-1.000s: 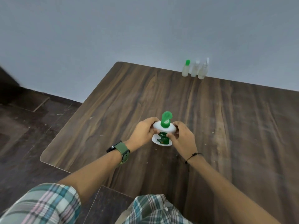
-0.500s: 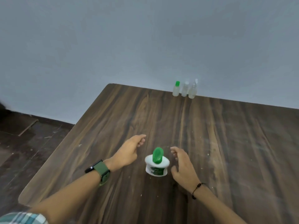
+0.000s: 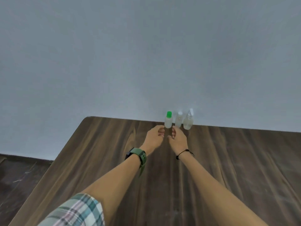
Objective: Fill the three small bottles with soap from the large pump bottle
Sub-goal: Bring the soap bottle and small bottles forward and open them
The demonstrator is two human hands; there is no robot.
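**Three small bottles reached for, none yet taken up**

Three small translucent plastic bottles are lined up upright at the far edge of the dark wood-grain table (image 3: 228, 160), against the grey wall (image 3: 146, 54): a green-capped bottle (image 3: 168, 122), a clear-capped bottle (image 3: 178, 121) just beside it, and a clear spray-topped bottle (image 3: 188, 121) at the right end. All caps are seen in place, so filling is judged not yet begun; whether any soap is inside cannot be told. The large pump bottle is not shown in this view.

The left hand (image 3: 154, 137) and the right hand (image 3: 177, 138) are held just short of the green-capped bottle, fingers loosely curled, nothing gripped. A green wristwatch (image 3: 138, 154) and a black cord bracelet (image 3: 183, 153) are worn. A dark floor (image 3: 19, 173) is seen at left. No obstacle is seen between hands and bottles; the close row is judged easy to knock.
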